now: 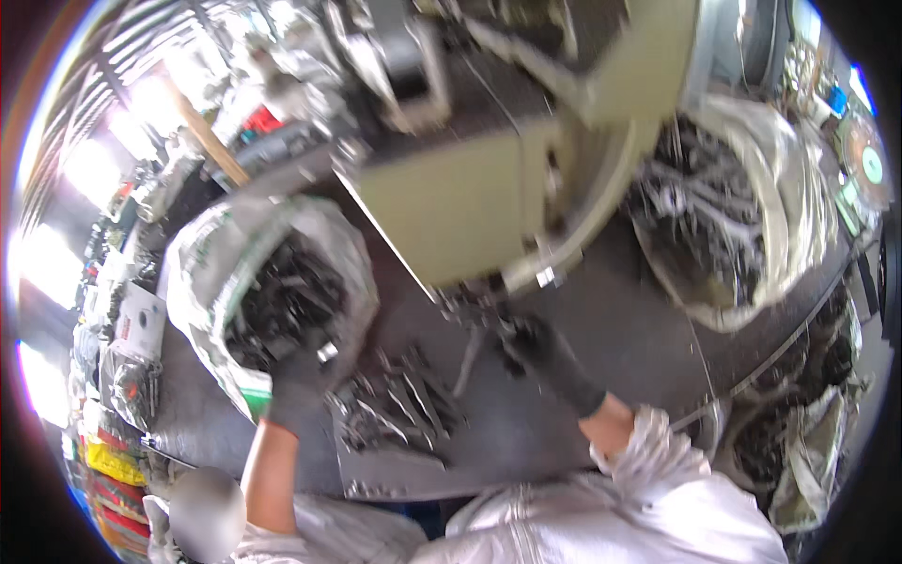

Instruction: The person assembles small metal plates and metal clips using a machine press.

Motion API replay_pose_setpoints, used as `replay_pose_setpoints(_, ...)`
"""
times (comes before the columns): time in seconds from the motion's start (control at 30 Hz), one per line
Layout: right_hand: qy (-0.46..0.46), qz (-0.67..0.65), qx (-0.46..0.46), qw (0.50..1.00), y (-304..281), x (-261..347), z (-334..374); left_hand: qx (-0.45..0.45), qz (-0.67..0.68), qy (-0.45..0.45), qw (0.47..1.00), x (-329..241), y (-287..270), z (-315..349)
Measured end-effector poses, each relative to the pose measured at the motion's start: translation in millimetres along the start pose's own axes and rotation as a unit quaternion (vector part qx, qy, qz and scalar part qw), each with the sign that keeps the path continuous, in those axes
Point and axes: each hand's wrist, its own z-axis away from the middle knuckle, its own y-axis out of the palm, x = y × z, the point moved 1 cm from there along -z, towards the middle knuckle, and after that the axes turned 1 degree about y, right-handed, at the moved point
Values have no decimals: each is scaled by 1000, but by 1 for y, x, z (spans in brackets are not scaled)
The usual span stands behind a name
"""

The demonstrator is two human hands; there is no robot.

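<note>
My left hand (303, 383), in a dark grey glove, reaches into the near side of an open white sack (202, 291). The sack holds a heap of black, elongated parts (291, 301); motion smears my fingers against them. In front of the beige machine (460, 216), my right hand (547, 355), in a black glove, has its fingers closed around a small dark part (510, 331) at the machine's lower edge. The part's exact kind is too blurred to tell. A loose pile of black strip-like parts (399, 409) lies on the dark table (507, 437) between my hands.
A large translucent sack (789, 216) of dark parts stands on the table at the right. Another bag (813, 451) with dark contents sits below the table's right edge. The machine's curved beige arm (601, 207) overhangs the middle. Cluttered goods and bundles (117, 461) line the left.
</note>
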Motion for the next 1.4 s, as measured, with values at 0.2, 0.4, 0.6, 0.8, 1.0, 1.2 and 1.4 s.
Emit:
replay_pose_setpoints(0.2,-102,267,89,954,15,13,2,-237,127,151,951,-34,-1,6)
replay_pose_setpoints(0.4,-141,527,-186,817,-216,-62,-120,-87,409,283,863,-149,65,4)
replay_pose_setpoints(0.6,-330,555,-343,682,-107,35,-79,-82,382,246,887,-95,123,-9)
replay_pose_setpoints(0.8,-65,352,-262,896,-108,25,-62,-74,238,267,931,-99,109,-22)
replay_pose_setpoints(1.0,-112,129,-241,955,-67,-20,-50,5,312,169,935,-113,81,-7)
replay_pose_setpoints(1.2,-108,46,-182,976,-37,-16,-14,75,392,31,916,-115,80,-4)
replay_pose_setpoints(1.4,-168,118,-201,958,-45,-5,-16,70,353,11,933,-95,90,-19)
